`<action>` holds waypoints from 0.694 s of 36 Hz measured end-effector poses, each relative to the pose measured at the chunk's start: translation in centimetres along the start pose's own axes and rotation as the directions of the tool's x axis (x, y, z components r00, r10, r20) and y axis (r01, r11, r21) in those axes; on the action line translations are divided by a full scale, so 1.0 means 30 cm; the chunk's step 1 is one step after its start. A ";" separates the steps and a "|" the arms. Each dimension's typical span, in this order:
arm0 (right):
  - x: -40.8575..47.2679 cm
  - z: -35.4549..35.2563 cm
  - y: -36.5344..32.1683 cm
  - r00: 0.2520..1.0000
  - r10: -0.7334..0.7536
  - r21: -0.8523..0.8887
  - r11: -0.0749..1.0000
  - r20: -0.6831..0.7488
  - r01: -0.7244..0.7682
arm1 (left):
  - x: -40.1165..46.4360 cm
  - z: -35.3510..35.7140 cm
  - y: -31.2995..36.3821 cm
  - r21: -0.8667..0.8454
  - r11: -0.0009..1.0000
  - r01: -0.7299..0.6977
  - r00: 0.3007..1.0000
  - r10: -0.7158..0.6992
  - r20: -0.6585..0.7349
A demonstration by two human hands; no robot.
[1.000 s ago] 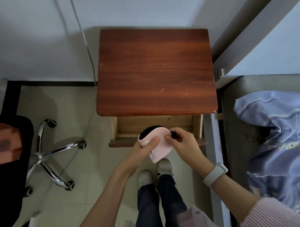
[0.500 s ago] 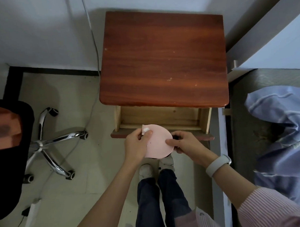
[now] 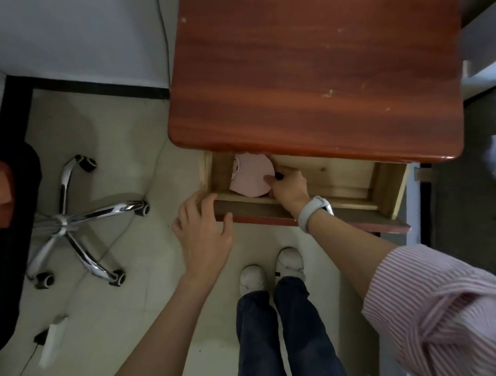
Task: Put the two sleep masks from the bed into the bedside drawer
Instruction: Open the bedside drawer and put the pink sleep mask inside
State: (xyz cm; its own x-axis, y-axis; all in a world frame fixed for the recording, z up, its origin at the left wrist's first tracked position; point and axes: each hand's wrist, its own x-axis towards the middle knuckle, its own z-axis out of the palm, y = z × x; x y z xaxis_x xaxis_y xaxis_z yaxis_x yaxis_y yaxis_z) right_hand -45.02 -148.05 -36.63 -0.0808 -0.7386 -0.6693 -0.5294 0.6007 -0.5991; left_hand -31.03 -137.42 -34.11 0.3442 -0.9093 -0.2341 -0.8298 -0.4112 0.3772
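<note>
A pink sleep mask (image 3: 250, 176) lies folded at the left end of the open wooden drawer (image 3: 336, 182) under the red-brown bedside table (image 3: 316, 73). My right hand (image 3: 287, 186) reaches inside the drawer and pinches the mask's right edge, with something black showing at the fingertips. My left hand (image 3: 205, 234) hovers with fingers apart at the drawer's front left corner, holding nothing. A second mask is hidden or cannot be made out.
An office chair with a chrome star base (image 3: 82, 219) stands on the tiled floor to the left. A cable and a small white object (image 3: 49, 338) lie on the floor at lower left. My feet (image 3: 272, 271) stand below the drawer front. The bed edge (image 3: 467, 208) is at the right.
The pink mask went from in front of the drawer down into it. My left hand let go of it and moved back to the drawer's front corner. The view has come closer.
</note>
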 end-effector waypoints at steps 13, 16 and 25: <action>0.037 0.155 -0.041 0.880 -0.474 -0.782 0.548 0.002 0.297 | 0.013 0.006 -0.069 -0.030 0.993 -0.117 0.992 0.118 0.037; 0.041 0.148 -0.050 0.842 -0.531 -0.861 0.381 0.094 0.337 | 0.020 0.006 -0.079 -0.020 0.990 -0.139 0.990 0.140 0.033; 0.054 0.103 -0.034 0.596 -0.561 -0.744 -0.053 0.574 0.666 | 0.021 0.011 -0.099 -0.006 0.984 -0.179 0.983 0.179 0.039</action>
State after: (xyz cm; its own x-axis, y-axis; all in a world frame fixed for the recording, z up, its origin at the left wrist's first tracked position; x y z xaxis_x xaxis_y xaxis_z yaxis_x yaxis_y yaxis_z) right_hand -42.00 -148.92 -38.45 0.7338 -0.6018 -0.3152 -0.6539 -0.7516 -0.0872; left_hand -28.49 -136.75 -35.66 0.1729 -0.9649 -0.1977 -0.8751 -0.2426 0.4187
